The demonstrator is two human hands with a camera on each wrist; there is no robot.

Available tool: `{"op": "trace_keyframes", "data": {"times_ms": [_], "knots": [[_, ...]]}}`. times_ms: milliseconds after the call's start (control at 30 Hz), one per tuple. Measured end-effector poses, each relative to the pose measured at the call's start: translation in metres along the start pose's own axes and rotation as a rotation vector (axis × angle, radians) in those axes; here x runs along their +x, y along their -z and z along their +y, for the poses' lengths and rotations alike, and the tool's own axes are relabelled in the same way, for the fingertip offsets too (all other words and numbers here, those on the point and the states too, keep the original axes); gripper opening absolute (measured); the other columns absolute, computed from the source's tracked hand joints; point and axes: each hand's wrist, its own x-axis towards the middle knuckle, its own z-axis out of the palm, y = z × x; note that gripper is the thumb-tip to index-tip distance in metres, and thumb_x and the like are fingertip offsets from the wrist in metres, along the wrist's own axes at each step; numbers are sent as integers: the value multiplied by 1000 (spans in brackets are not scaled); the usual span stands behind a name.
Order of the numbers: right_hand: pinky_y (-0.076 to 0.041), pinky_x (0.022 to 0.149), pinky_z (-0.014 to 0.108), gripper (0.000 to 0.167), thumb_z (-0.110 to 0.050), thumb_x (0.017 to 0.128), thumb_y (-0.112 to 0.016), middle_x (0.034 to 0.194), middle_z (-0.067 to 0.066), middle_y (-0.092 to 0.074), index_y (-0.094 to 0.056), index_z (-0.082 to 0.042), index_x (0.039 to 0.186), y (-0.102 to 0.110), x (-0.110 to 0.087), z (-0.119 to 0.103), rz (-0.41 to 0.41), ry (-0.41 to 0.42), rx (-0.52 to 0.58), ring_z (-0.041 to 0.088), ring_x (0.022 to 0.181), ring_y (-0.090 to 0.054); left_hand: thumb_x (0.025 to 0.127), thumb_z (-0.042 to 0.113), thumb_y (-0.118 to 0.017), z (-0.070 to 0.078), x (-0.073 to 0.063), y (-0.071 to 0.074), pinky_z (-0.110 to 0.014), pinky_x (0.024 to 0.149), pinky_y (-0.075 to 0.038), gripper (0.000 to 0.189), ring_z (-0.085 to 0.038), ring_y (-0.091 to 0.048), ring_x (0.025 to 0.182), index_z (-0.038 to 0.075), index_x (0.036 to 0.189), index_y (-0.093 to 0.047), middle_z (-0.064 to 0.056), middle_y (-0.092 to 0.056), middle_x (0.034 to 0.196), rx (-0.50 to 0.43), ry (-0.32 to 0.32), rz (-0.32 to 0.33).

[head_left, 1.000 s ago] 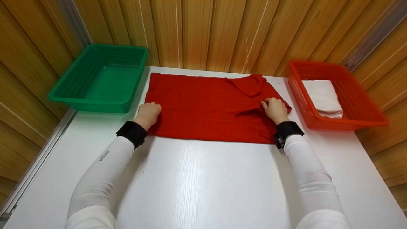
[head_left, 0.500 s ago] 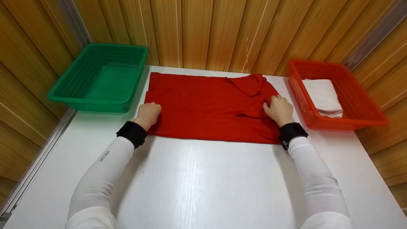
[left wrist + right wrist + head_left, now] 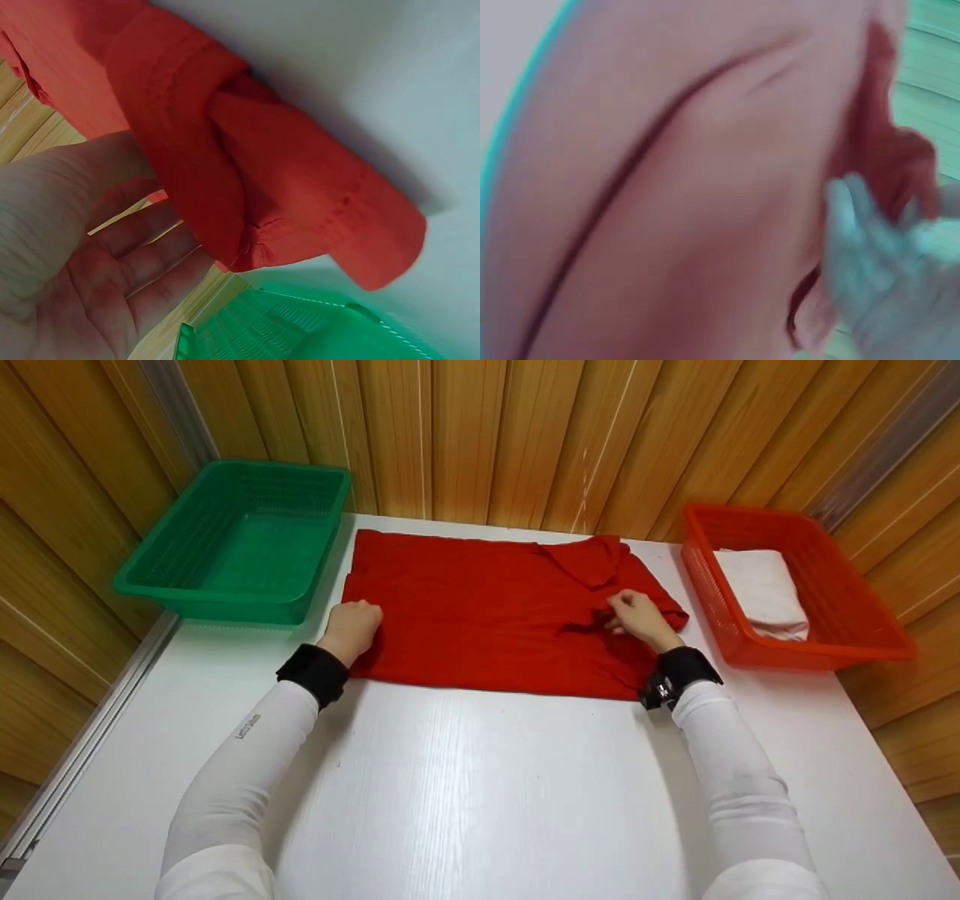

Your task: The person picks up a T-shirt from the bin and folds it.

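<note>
A folded red shirt (image 3: 465, 615) lies flat across the table, with a triangular flap turned over near its far right corner. At its left edge my left hand (image 3: 352, 630) grips the cloth. The left wrist view shows the thumb and fingers of that left hand (image 3: 82, 292) around a stitched, rolled edge of the red shirt (image 3: 292, 172). Over the right part hovers my right hand (image 3: 641, 619), fingers loosely bent beside a dark crease. In the right wrist view the right hand (image 3: 885, 277) is blurred, its fingers beside the cloth; whether they touch it I cannot tell.
A green basket (image 3: 225, 598) stands at the back left. At the back right is a red basket (image 3: 817, 652) with a folded white cloth (image 3: 761, 589) in it. Wood-patterned panels (image 3: 465, 442) border the white table (image 3: 465, 780) behind and at the sides.
My right hand shifted slightly right, then came back left, and its fingers now reach further inward over the crease. The left hand has stayed in place on the left edge.
</note>
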Motion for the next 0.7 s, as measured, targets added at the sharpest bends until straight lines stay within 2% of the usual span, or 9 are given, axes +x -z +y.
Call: {"op": "trace_keyframes", "data": {"times_ms": [67, 133, 167, 233, 333, 400, 533, 600, 700], "knots": [[-46, 117, 46, 55, -39, 112, -33, 149, 22, -51, -47, 2, 146, -2, 2, -5, -55, 68, 58, 32, 135, -57, 94, -2, -64, 0, 0, 1, -53, 79, -63, 10, -43, -73, 88, -7, 97, -73, -27, -75, 92, 1, 2, 1], [-28, 127, 55, 61, -40, 113, -27, 164, 23, -34, -36, 2, 155, -4, 1, -8, -88, 117, 3, 41, 152, -35, 94, -2, -64, 0, 0, 1, -53, 78, -63, 11, -43, -73, 87, -7, 97, -73, -26, -75, 91, 0, 2, 4], [-24, 129, 57, 60, -39, 113, -27, 165, 24, -32, -35, 3, 156, -6, -1, -9, -84, 128, -69, 43, 154, -31, 94, -2, -64, 0, 0, 0, -53, 78, -63, 11, -43, -73, 87, -7, 97, -73, -26, -75, 91, -1, 2, 5], [-23, 128, 58, 58, -34, 113, -32, 162, 29, -36, -36, 6, 155, -12, -7, -8, -57, 121, -256, 45, 153, -32, 94, -1, -64, -1, -1, 0, -53, 78, -63, 11, -43, -73, 87, -7, 97, -74, -27, -75, 91, -9, 7, 1], [-28, 124, 63, 60, -31, 110, -39, 160, 34, -34, -36, 10, 153, -25, -21, -3, -52, 58, -514, 51, 150, -33, 94, -1, -65, -1, -2, -2, -53, 78, -63, 11, -43, -73, 87, -7, 97, -74, -27, -75, 91, -15, 8, -2], [-32, 120, 67, 62, -32, 109, -41, 160, 38, -29, -33, 10, 153, -32, -32, 3, -61, 13, -622, 55, 147, -32, 93, -1, -65, -1, -2, -2, -53, 77, -63, 11, -43, -73, 87, -7, 96, -74, -27, -75, 91, -16, 6, -3], [-38, 113, 71, 65, -35, 108, -43, 158, 38, -24, -29, 9, 154, -34, -42, 10, -62, -44, -717, 56, 144, -32, 94, -2, -64, -1, -1, -1, -53, 77, -63, 11, -43, -73, 86, -7, 96, -74, -27, -75, 91, -15, 7, 6], [-36, 114, 71, 66, -35, 108, -43, 159, 37, -24, -27, 7, 156, -27, -39, 11, -60, -29, -746, 56, 145, -30, 93, -2, -64, -1, 0, -2, -53, 76, -63, 11, -43, -73, 85, -7, 95, -74, -26, -75, 90, -9, 4, 15], [-28, 119, 72, 68, -32, 108, -42, 167, 33, -13, -18, 4, 161, -13, -30, 14, -24, -3, -742, 56, 152, -20, 93, -2, -64, 0, 0, -3, -54, 76, -63, 11, -43, -73, 86, -7, 94, -74, -27, -75, 90, -9, 2, 12]]}}
